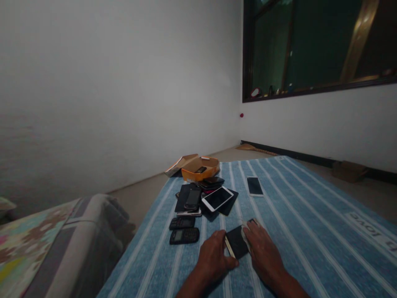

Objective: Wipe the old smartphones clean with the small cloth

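In the head view, the dark flat device (237, 245) lies directly between the two hands, touching both, so neither is nearer to it. Its long axis appears to run across from the left hand (214, 254) to the right hand (263, 248), the right-hand end slanting away from the body. The left hand is clamped on its own end, thumb along the near corner and fingers at the far one, with a pale edge of the device showing beside the palm. The right hand lies over the opposite end, fingers pointing away and covering much of it; something whitish shows under them, and whether that hand grips or only rests there I cannot tell. To the left of the left hand, and well apart from it, sit a near keypad phone (184, 236) and a far keypad phone (182, 222). Beyond the hands, toward the left, a tilted white phone (218, 199) tops a pile, with an orange box (191, 176) behind it. A lone white phone (255, 186) lies ahead of the right hand, well out of contact, on the striped cloth (310, 236).
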